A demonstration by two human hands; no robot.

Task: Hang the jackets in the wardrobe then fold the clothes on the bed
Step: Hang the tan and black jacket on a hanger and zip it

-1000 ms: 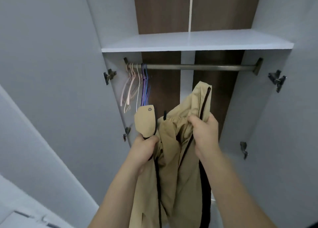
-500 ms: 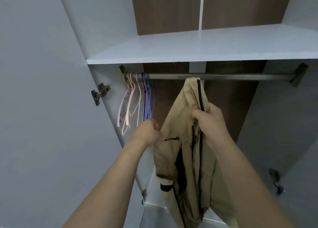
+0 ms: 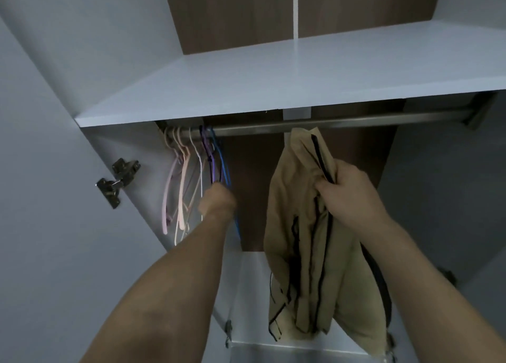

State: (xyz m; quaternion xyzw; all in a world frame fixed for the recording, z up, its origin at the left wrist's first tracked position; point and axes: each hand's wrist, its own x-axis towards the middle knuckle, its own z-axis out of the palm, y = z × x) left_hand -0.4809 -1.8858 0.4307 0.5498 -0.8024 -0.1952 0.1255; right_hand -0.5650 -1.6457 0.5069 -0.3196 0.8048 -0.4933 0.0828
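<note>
Reaching into the open wardrobe, your left hand (image 3: 217, 201) is curled at the blue wire hanger (image 3: 225, 171), rightmost of the thin hangers bunched at the left end of the metal rail (image 3: 342, 122); whether it grips one, I cannot tell. Your right hand (image 3: 349, 195) clutches the beige zip-up jacket with black trim (image 3: 298, 242) in a bunched fistful near the collar, hanging just below the rail. Risks: neighbouring purple hangers (image 3: 208, 154) may snag and tangle when you pull, and a one-handed bunched grip could let the jacket slip.
</note>
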